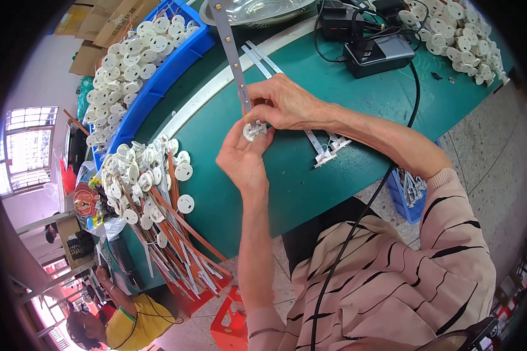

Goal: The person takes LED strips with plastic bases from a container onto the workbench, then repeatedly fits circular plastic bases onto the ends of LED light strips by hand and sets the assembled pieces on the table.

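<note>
My right hand [284, 102] is closed, thumb and fingers pinching the lower end of an LED strip [234, 58], a narrow pale bar with small yellowish chips along it. The strip stands up and away from me. Just below, my left hand [246, 167] grips a white round plastic holder [252, 131] between thumb and fingers. Strip end and holder meet where the fingertips come together; whether they are joined is hidden. Under my right forearm, finished-looking strips with white end pieces [328, 155] lie on the green table [293, 187].
A blue bin [175, 64] full of white discs stands at the far left. Nearer, a heap of strips with discs [187, 251] overhangs the table edge. At the far right are a black power box [379, 57] with cables and more discs [462, 41]. Another person [134, 322] works lower left.
</note>
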`<action>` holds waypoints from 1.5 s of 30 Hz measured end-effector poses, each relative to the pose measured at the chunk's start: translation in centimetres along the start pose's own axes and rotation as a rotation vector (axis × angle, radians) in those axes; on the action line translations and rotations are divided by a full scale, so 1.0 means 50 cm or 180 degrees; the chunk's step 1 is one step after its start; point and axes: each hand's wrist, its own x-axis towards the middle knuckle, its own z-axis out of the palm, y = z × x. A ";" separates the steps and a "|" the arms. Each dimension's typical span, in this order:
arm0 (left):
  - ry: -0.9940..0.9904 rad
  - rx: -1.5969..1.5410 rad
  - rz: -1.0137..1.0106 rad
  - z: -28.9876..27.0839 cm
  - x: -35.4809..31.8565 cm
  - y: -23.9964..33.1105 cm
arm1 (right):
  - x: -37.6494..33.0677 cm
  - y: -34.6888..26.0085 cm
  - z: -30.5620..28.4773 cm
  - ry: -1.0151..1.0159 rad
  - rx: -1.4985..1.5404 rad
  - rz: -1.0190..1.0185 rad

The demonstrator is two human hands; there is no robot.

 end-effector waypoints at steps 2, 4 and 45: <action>0.0023 -0.0003 0.0023 0.001 -0.001 -0.002 | -0.001 0.003 0.000 0.0024 0.0021 0.0007; 0.0018 -0.0008 0.0012 0.001 0.001 -0.002 | 0.000 0.002 -0.004 -0.0009 -0.0037 0.0083; 0.0103 0.0120 0.0059 0.000 0.000 -0.004 | 0.013 -0.002 0.003 -0.0211 0.0162 0.0218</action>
